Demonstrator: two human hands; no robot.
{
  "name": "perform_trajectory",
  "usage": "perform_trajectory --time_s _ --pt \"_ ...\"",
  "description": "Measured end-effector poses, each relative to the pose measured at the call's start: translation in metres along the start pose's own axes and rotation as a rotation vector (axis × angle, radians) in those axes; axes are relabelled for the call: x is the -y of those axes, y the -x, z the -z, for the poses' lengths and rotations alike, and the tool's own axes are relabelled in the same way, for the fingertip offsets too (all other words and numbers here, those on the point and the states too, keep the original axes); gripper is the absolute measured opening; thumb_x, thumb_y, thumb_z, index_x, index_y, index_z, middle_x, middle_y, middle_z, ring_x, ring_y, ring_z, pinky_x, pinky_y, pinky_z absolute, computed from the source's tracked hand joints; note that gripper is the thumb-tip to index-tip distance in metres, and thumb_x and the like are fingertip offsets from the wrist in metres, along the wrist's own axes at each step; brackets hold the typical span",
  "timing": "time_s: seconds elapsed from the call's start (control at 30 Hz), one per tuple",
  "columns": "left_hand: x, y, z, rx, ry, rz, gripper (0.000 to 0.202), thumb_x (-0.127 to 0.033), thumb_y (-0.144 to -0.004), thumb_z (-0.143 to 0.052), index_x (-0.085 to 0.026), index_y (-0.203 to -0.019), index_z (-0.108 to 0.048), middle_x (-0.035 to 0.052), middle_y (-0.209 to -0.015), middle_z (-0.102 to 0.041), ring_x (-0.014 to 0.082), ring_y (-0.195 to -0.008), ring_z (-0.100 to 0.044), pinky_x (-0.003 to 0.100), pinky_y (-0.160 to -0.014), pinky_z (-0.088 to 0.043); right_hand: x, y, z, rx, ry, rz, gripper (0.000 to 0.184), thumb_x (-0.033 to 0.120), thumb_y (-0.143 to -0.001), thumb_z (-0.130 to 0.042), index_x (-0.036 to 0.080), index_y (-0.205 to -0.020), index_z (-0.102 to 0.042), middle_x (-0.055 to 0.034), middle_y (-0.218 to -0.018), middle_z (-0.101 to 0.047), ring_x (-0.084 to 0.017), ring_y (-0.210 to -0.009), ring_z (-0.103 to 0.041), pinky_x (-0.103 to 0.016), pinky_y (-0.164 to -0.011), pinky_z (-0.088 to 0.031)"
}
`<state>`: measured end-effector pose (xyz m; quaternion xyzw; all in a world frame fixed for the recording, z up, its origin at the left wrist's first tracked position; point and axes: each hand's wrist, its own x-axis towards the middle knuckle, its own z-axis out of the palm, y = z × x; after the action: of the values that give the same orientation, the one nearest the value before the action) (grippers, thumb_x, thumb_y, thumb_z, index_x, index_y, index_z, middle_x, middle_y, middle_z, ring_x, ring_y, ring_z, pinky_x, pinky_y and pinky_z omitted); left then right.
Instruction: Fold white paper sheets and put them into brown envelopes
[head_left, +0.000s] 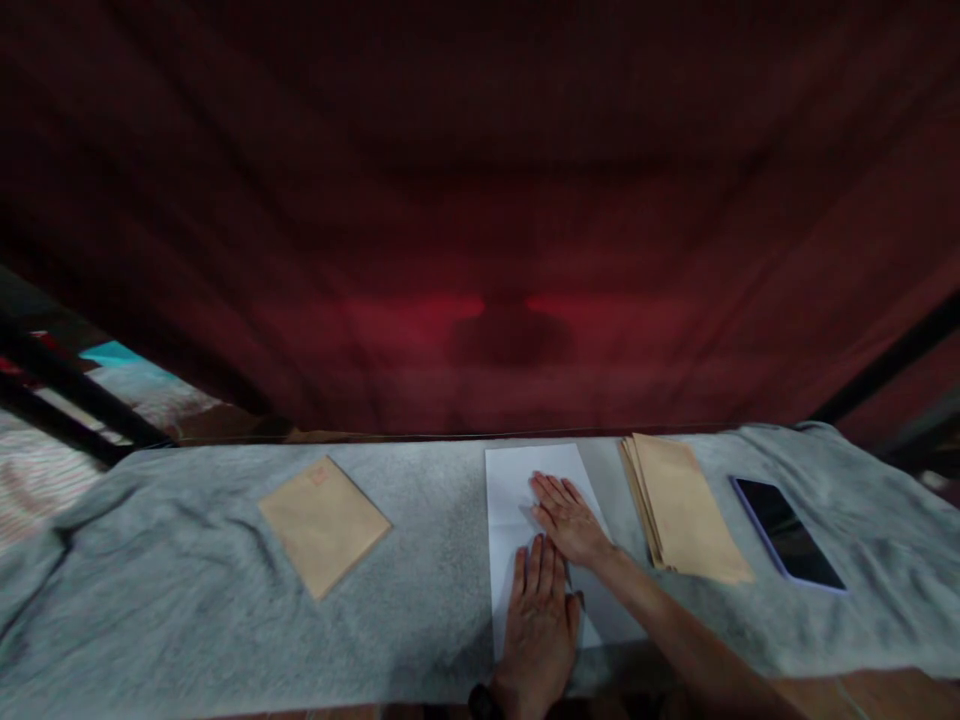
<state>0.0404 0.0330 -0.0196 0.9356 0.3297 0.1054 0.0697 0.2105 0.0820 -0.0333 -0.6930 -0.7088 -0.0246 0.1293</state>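
A white sheet of paper [517, 480] lies on the grey cloth-covered surface [187, 600], a little right of centre. My left hand [538, 620] rests flat on the near part of the sheet, fingers stretched out and together. My right hand [568, 518] lies flat on the sheet just beyond it, fingers extended, forearm coming in from the lower right. Neither hand holds anything.
A single tan envelope [324, 523] lies to the left of the sheet. A stack of tan envelopes [684, 510] sits right of it, then a dark phone [787, 532]. A dark red curtain [480, 220] hangs behind the surface.
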Motion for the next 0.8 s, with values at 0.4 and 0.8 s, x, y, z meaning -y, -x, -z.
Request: perform_trajectory --time_s 0.4,0.8 --pt "0.005 0.001 -0.009 -0.013 0.042 -0.007 0.058 -0.035 -0.100 -0.035 -0.013 -0.154 -0.034 0.0101 -0.160 -0.031 0.0277 -0.149 -0.028 0.051 -0.120 -0.033 -0.006 -0.064 -0.011 -0.058 0.098 -0.079 0.052 0.038 -0.106 -0.029 0.015 -0.150 -0.042 -0.0124 -0.155 -0.042 -0.024 -0.144 -0.040 -0.046 -0.118 -0.031" --pt "0.003 -0.001 0.001 -0.001 0.041 0.012 0.058 -0.039 -0.100 -0.037 -0.013 -0.151 -0.039 0.0119 -0.158 -0.037 0.0268 -0.148 -0.031 0.050 -0.121 -0.032 -0.005 0.011 0.008 0.060 0.006 0.055 0.051 0.039 -0.107 -0.026 0.027 -0.157 -0.026 -0.0058 -0.159 -0.034 -0.020 -0.148 -0.031 -0.046 -0.120 -0.029"
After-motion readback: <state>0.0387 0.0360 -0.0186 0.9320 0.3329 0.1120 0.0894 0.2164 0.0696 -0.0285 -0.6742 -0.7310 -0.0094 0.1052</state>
